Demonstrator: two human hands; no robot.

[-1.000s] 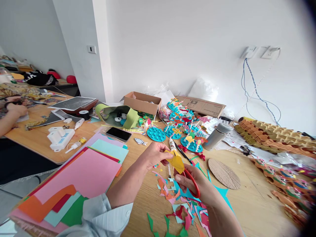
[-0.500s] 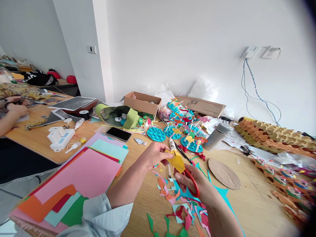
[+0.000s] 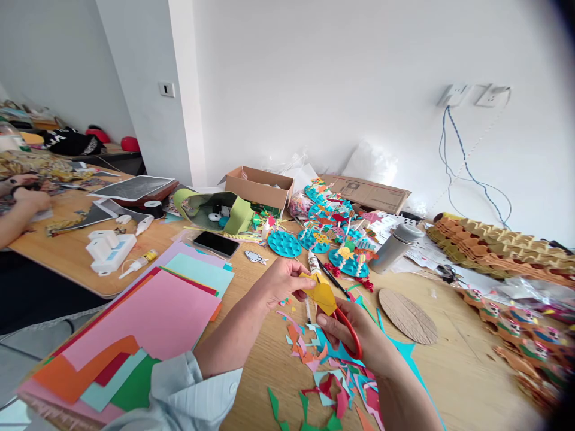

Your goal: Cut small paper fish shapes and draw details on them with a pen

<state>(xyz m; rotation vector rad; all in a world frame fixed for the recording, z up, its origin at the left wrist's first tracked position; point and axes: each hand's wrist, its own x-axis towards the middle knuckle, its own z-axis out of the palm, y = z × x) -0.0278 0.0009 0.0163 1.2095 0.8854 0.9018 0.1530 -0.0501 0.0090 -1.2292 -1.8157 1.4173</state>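
My left hand (image 3: 281, 280) pinches a small piece of yellow paper (image 3: 322, 295) above the wooden table (image 3: 453, 371). My right hand (image 3: 359, 341) has its fingers through the red handles of a pair of scissors (image 3: 348, 329), whose blades meet the yellow paper. Below the hands lie several coloured paper scraps (image 3: 332, 374). A glue bottle (image 3: 313, 262) stands just behind the yellow paper.
A stack of coloured paper sheets (image 3: 148, 323) lies at the left, with a phone (image 3: 216, 243) behind it. Teal craft discs (image 3: 330, 233), a metal flask (image 3: 395, 246), a cardboard oval (image 3: 407, 315) and egg trays (image 3: 498, 245) fill the back and right. Another person's arm (image 3: 18, 212) rests at far left.
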